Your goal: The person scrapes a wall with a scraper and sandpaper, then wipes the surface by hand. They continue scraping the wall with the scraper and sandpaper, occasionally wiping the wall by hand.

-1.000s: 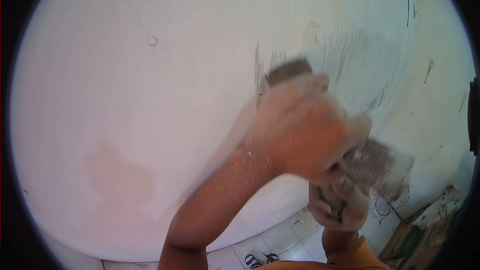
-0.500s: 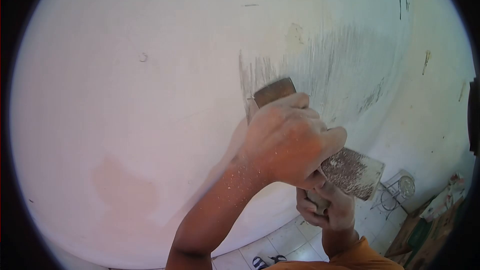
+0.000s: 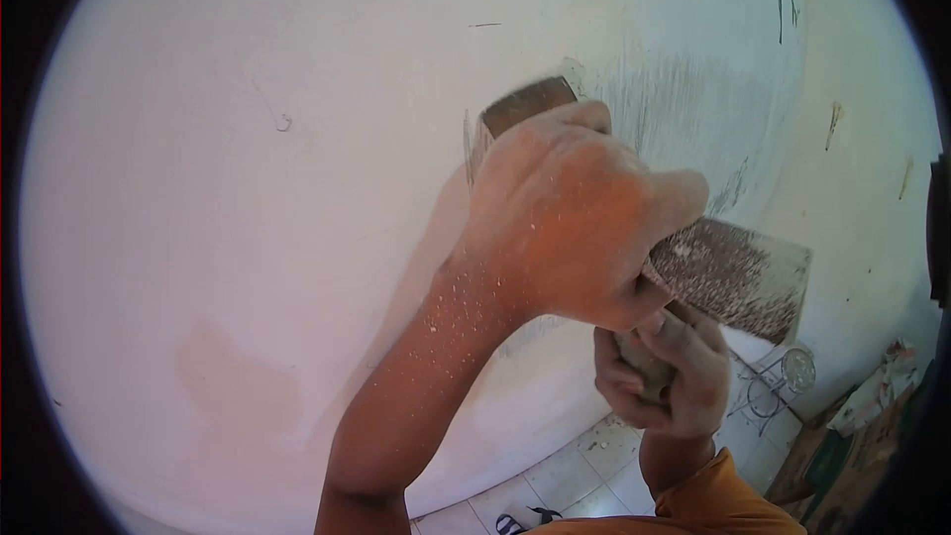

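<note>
My left hand [image 3: 580, 218] is closed, its back toward me, with white dust on the wrist and forearm. A putty knife [image 3: 530, 106] sticks out past its knuckles, its wide dark blade against the white wall [image 3: 347, 208]; the handle is hidden by the hand. Lower right, my right hand [image 3: 679, 372] wraps round the pale handle of a second putty knife [image 3: 738, 277]. That blade points up and right, crusted with whitish filler, and passes close behind my left thumb. Grey streaks [image 3: 684, 99] mark the wall right of the first blade.
A wall corner stands at the right, with a metal-framed stool [image 3: 783, 376] below it. Near that lie a paper bag [image 3: 877, 401] and brown boards or boxes. Pale floor tiles [image 3: 565, 481] and a sandal [image 3: 510, 523] show at the bottom.
My left hand and its putty knife have moved up the wall. My right hand has risen with the second knife, slightly to the right.
</note>
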Demonstrator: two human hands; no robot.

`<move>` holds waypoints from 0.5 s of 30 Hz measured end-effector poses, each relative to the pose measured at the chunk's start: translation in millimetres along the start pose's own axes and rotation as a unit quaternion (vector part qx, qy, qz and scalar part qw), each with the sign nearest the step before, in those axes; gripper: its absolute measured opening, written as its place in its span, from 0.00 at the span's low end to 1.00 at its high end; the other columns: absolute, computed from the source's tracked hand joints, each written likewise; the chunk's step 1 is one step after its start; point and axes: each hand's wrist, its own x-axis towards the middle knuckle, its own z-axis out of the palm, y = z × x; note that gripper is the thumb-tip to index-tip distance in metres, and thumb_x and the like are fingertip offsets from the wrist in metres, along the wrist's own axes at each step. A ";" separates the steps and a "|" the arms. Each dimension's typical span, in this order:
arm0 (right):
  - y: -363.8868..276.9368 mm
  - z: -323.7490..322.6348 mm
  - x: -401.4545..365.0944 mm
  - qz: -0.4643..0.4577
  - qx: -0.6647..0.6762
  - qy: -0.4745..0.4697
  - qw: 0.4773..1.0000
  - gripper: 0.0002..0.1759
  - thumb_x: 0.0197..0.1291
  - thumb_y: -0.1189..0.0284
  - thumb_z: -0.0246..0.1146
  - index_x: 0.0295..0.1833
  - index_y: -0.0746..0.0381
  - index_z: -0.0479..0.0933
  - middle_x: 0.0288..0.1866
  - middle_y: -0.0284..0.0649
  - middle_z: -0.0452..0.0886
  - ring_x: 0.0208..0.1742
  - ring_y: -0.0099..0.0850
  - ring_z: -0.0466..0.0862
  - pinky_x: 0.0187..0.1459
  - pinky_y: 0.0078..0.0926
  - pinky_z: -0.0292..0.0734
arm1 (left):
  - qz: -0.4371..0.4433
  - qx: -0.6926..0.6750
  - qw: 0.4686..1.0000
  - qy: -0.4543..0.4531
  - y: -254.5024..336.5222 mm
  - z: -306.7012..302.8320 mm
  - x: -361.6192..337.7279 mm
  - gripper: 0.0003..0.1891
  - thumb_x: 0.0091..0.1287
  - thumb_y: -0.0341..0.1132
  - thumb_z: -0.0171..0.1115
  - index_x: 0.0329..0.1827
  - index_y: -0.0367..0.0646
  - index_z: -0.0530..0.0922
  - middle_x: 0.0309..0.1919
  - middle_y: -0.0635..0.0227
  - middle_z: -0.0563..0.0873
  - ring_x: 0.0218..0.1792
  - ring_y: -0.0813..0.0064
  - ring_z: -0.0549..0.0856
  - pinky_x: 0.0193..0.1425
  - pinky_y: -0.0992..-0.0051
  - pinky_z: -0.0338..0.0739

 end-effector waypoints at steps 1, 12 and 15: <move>7.2 0.1 -4.0 0.006 0.008 0.006 1.000 0.20 0.65 0.62 0.51 0.50 0.71 0.65 0.16 0.40 0.63 0.06 0.18 0.55 0.06 0.15 0.46 | 0.003 0.011 1.000 0.001 2.1 4.6 -8.0 0.14 0.34 0.41 0.67 0.22 0.50 0.73 0.13 0.70 0.76 0.19 0.69 0.77 0.40 0.72 0.72; 14.8 0.5 -7.3 0.015 0.055 0.019 0.998 0.21 0.65 0.64 0.52 0.55 0.69 0.64 0.16 0.42 0.62 0.05 0.18 0.54 0.04 0.15 0.46 | -0.002 -0.013 0.999 -0.052 4.3 9.4 -13.8 0.13 0.35 0.42 0.67 0.23 0.50 0.76 0.13 0.66 0.76 0.21 0.63 0.78 0.39 0.69 0.73; 22.5 2.7 -12.5 -0.004 0.036 0.021 0.999 0.19 0.66 0.67 0.49 0.54 0.71 0.64 0.16 0.42 0.62 0.06 0.17 0.53 0.05 0.15 0.46 | 0.010 -0.049 0.997 -0.054 4.0 15.7 -19.3 0.12 0.35 0.42 0.66 0.22 0.50 0.76 0.13 0.66 0.76 0.21 0.63 0.77 0.35 0.68 0.72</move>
